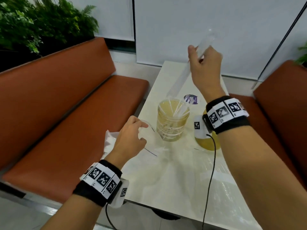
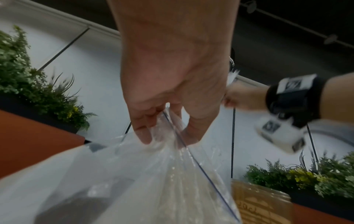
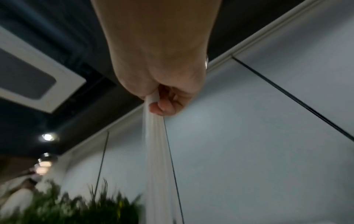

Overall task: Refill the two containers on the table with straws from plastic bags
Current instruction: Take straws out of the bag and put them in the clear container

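Note:
A yellowish glass jar (image 1: 172,120) stands mid-table with several clear straws leaning in it. A second yellow jar (image 1: 207,143) is to its right, mostly hidden behind my right wrist. My right hand (image 1: 205,58) is raised above the table and grips a bundle of clear straws (image 1: 184,75) that slants down toward the first jar; the same straws (image 3: 159,151) hang from my right hand (image 3: 162,104) in the right wrist view. My left hand (image 1: 132,136) pinches the rim of a clear plastic bag (image 1: 149,138) by the table's left edge; the bag (image 2: 172,174) hangs from its fingers (image 2: 145,136).
The white table (image 1: 182,188) has more clear plastic spread across its near part. A purple round sticker (image 1: 191,99) lies behind the jars. Orange bench seats (image 1: 66,122) flank the table on both sides. Plants (image 1: 41,22) stand behind the left bench.

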A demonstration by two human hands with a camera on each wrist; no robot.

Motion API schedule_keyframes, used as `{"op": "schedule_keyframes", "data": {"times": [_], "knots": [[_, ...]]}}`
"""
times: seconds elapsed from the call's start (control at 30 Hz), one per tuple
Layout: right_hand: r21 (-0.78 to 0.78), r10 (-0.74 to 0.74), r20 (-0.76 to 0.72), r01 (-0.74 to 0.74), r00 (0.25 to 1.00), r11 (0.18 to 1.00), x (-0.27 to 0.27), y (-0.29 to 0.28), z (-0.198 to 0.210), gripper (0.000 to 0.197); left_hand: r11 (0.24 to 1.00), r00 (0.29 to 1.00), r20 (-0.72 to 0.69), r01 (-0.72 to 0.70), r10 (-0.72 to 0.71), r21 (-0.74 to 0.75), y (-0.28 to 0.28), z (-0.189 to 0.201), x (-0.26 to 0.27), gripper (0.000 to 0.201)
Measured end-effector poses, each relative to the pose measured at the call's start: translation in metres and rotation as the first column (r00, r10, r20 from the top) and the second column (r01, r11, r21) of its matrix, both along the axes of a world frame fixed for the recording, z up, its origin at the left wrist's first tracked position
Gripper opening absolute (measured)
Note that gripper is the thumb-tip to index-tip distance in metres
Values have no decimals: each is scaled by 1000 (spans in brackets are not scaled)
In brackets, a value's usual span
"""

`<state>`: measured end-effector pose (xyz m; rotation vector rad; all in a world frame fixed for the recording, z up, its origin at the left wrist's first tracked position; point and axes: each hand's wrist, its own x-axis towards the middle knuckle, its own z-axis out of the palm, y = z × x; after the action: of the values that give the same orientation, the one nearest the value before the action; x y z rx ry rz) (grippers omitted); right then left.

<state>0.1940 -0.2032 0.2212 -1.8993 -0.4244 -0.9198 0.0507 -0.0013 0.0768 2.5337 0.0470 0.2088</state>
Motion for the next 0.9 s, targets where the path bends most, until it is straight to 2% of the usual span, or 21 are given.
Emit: {"op": "schedule_keyframes", "data": {"times": [0.07, 0.23, 0.4, 0.5, 0.53, 0.63, 0.67, 0.8, 0.83, 0.9], "knots": [[-99, -82, -94, 72, 992, 992, 19, 3, -28, 51, 1000, 1000, 13, -3, 3, 7, 6, 1, 3, 48], [-278, -157, -330, 64, 931, 959, 39, 19, -96, 47, 999, 1000, 0, -23, 23, -43, 12, 4, 11, 54], [-473, -316, -555, 20, 769, 881, 37, 25, -116, 61, 996, 1000, 20, 2, 0, -88, 8, 7, 16, 56], [-439, -306, -628, -1, 716, 899, 36, 18, -110, 72, 994, 999, 42, 23, -18, -103, 9, 8, 16, 55], [-420, -289, -634, -5, 718, 908, 35, 15, -108, 78, 994, 999, 48, 27, -22, -109, 9, 9, 15, 54], [-298, -209, -618, 20, 758, 954, 31, 6, -102, 113, 993, 998, 49, 35, -29, -114, 8, 11, 14, 52], [-289, -203, -600, 27, 774, 957, 28, 4, -98, 115, 993, 998, 52, 42, -36, -114, 7, 12, 14, 52], [-464, -344, -559, 59, 754, 884, 14, -3, -83, 100, 993, 995, 71, 72, -66, -97, 0, 17, 11, 53], [-480, -363, -525, 84, 770, 873, 11, -7, -79, 89, 992, 994, 79, 87, -79, -97, -1, 19, 11, 54], [-443, -327, -407, 129, 853, 887, -4, -8, -73, 56, 990, 990, 94, 112, -103, -90, -4, 23, 10, 57]]}}
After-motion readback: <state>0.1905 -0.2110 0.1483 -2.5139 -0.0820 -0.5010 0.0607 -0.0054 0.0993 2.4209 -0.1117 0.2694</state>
